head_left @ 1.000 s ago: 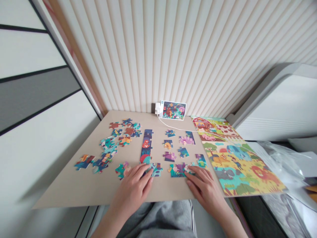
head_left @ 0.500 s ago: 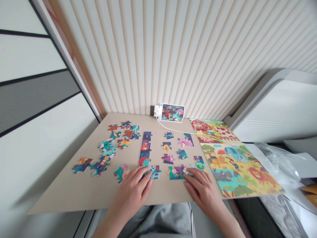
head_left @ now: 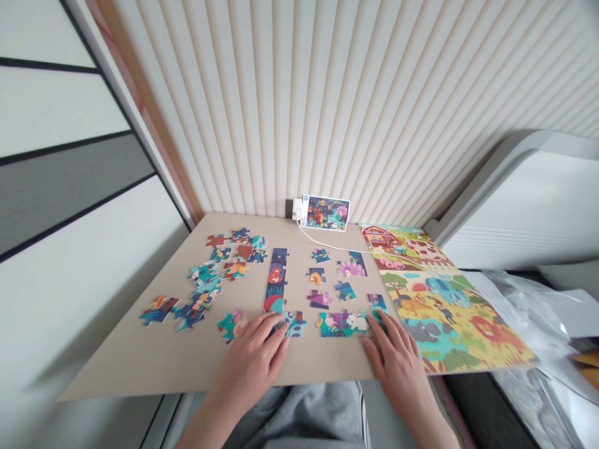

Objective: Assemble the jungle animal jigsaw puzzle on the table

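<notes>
My left hand (head_left: pixel 256 354) lies flat with its fingertips at the lower end of a joined puzzle strip (head_left: pixel 276 280), partly covering the corner there. A short joined bottom piece (head_left: pixel 296 325) sticks out to the right of those fingers. With fingers stretched out, my right hand (head_left: pixel 397 358) rests on the lower part of a right-corner section (head_left: pixel 377 302). Just left of it lies a joined bottom row (head_left: pixel 341 323) with a white rabbit. Loose puzzle pieces, among them a purple one (head_left: pixel 320 299) and a blue one (head_left: pixel 345 290), lie between the strips.
Several loose pieces (head_left: pixel 203 274) are scattered over the table's left side. A picture card (head_left: pixel 326 212) leans at the back beside a white charger (head_left: pixel 297 209), whose cable runs right. Two assembled puzzles, a farm (head_left: pixel 407 247) and a safari scene (head_left: pixel 453 321), cover the right side.
My right hand has slid right, from the bottom row onto the corner section, uncovering the white rabbit. My left hand stays in nearly the same place.
</notes>
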The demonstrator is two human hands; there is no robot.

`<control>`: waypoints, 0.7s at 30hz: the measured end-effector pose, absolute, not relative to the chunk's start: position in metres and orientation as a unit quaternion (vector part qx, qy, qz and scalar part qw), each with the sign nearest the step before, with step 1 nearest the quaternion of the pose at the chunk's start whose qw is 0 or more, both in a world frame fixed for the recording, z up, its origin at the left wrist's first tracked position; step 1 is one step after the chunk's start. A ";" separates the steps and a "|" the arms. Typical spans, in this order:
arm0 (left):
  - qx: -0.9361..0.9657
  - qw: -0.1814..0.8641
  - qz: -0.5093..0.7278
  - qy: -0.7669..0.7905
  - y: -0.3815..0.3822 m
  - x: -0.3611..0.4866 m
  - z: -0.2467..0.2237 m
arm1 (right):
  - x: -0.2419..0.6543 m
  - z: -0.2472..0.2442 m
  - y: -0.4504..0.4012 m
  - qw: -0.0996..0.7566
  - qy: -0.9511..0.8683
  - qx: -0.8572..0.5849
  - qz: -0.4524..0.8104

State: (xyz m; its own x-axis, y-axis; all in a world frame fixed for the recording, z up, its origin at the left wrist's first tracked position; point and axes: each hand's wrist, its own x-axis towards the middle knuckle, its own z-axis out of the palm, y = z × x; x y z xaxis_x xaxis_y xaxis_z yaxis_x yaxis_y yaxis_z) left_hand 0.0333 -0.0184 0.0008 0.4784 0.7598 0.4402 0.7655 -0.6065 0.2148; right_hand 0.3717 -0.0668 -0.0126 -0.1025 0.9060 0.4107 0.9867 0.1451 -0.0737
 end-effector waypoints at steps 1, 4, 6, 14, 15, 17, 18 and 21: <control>-0.859 0.006 -0.253 -0.444 -0.018 0.033 0.001 | 0.370 -0.014 -0.067 0.188 -0.731 -0.646 -0.113; -0.857 0.000 -0.251 -0.450 -0.019 0.035 0.003 | 0.368 -0.018 -0.066 0.202 -0.730 -0.642 -0.119; -0.855 -0.007 -0.252 -0.454 -0.020 0.037 0.004 | 0.370 -0.021 -0.066 0.209 -0.730 -0.639 -0.122; -0.845 0.013 -0.269 -0.461 -0.030 0.010 0.010 | 0.371 -0.024 -0.067 0.227 -0.702 -0.665 -0.118; -0.834 0.021 -0.270 -0.480 -0.030 -0.001 0.009 | 0.369 -0.023 -0.067 0.233 -0.693 -0.672 -0.121; -0.807 0.033 -0.273 -0.523 -0.027 -0.024 0.006 | 0.366 -0.022 -0.068 0.246 -0.677 -0.682 -0.125; -0.795 0.035 -0.274 -0.540 -0.026 -0.035 0.003 | 0.365 -0.022 -0.069 0.251 -0.673 -0.685 -0.126; -0.779 0.022 -0.284 -0.558 -0.022 -0.055 -0.002 | 0.363 -0.022 -0.070 0.256 -0.670 -0.684 -0.131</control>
State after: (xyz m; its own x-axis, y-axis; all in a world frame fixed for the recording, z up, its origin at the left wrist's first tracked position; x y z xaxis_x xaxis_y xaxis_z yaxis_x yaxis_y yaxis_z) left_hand -0.0546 -0.0215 -0.0022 0.2150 0.8579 0.4667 0.8826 -0.3753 0.2832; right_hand 0.3629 -0.0698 -0.0217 0.0672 0.8498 0.5228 0.9843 0.0292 -0.1741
